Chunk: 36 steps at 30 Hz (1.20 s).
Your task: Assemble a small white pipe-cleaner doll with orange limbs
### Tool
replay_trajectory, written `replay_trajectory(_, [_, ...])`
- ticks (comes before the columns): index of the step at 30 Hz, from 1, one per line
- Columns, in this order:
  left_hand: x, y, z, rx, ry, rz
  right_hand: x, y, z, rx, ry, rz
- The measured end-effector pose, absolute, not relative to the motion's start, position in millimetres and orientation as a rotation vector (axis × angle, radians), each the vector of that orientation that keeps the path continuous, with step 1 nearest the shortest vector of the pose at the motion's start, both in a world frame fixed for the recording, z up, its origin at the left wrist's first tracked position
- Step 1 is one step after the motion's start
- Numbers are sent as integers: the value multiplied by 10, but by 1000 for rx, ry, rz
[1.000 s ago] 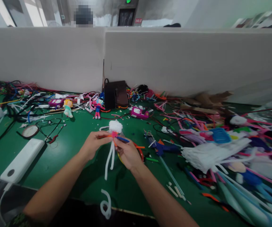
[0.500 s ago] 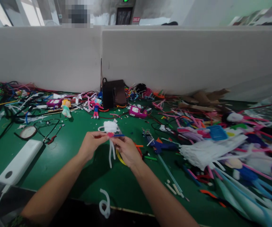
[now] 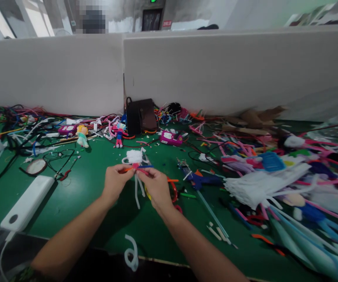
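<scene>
Both my hands hold a small pipe-cleaner figure (image 3: 134, 157) above the green work mat (image 3: 88, 196). It has a fluffy white head, and white strands hang below it. My left hand (image 3: 116, 183) pinches its left side, where an orange strand sticks out. My right hand (image 3: 157, 188) grips it from the other side, near a pink knot and a blue strand. Fingers hide the figure's middle. Behind my right hand lie a yellow strand (image 3: 148, 194) and a red-orange loop (image 3: 173, 192). A white pipe-cleaner curl (image 3: 131, 254) lies at the mat's near edge.
A white power bank (image 3: 26, 203) with a cable lies to my left. To my right are a blue glue gun (image 3: 198, 180) and a white pipe-cleaner bundle (image 3: 257, 187). Craft scraps, dolls and a dark bag (image 3: 139, 116) spread along a white partition (image 3: 198, 70).
The view has drifted left and tilted slightly. My hands stay close together on the figure, with their grip shifted slightly; the blue strand now lies flatter.
</scene>
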<state>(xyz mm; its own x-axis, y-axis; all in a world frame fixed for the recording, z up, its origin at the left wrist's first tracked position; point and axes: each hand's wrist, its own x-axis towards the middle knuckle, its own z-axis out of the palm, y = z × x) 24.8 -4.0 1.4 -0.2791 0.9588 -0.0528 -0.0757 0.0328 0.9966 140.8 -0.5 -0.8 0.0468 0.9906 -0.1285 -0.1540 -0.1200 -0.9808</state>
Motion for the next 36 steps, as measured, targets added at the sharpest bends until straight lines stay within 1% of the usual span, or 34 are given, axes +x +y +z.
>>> replay_trajectory(6, [310, -65, -17, 980, 1408, 1503, 1381, -87, -6, -1240, -1277, 933])
replay_trajectory(12, [342, -97, -23, 909, 1330, 1476, 1421, -63, -22, -1199, -1472, 720])
replay_trajectory(19, [392, -141, -19, 857, 1232, 1494, 1457, -18, -110, -1235, -1697, 381])
replay_trajectory(22, [408, -169, 15, 834, 1114, 1442, 1522, 20, -108, -1253, -1716, 334])
replay_trajectory(25, [360, -162, 68, 799, 1076, 1327, 1578, 44, -80, -1248, -1674, 424])
replay_trajectory(27, [301, -134, 99, 791, 1094, 1244, 1590, 56, -55, -1244, -1579, 554])
replay_trajectory(29, [249, -100, 116, 798, 1129, 1247, 1581, 74, -28, -1232, -1400, 787])
replay_trajectory(33, [247, -79, 110, 863, 1197, 1342, 1535, 115, 13, -1098, -975, 1385])
replay_trajectory(36, [301, -108, 107, 853, 1106, 1256, 1507, 126, 13, -989, -846, 1630])
